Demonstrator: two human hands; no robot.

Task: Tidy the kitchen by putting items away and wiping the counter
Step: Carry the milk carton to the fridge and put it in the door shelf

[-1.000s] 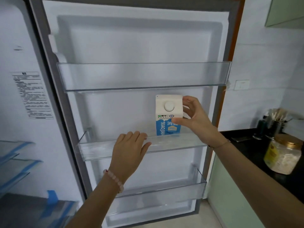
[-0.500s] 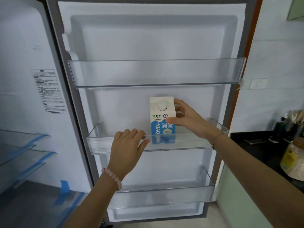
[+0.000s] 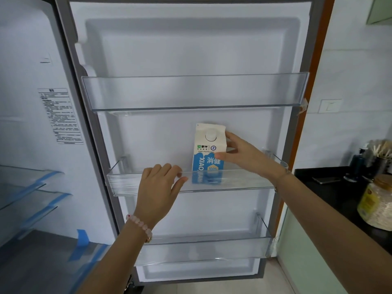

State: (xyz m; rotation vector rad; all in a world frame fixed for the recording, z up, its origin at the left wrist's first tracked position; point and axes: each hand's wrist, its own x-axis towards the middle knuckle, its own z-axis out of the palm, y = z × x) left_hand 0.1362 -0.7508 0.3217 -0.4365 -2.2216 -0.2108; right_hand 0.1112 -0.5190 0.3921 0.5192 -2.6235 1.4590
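A white and blue milk carton with a round white cap stands upright in the middle shelf of the open fridge door, right of centre. My right hand grips its right side, with the thumb on the front and the fingers near the top. My left hand is on the shelf's clear front rail to the carton's left, fingers curled over the rim. A pink bead bracelet sits on that wrist.
Clear door shelves sit above and below, with nothing in them. Glass shelves with blue tape fill the fridge interior at left. On the black counter at right stand a gold-lidded jar, a utensil holder and a phone.
The carton has come down from just above the middle shelf to stand inside it. My left hand has stayed on the shelf rail.
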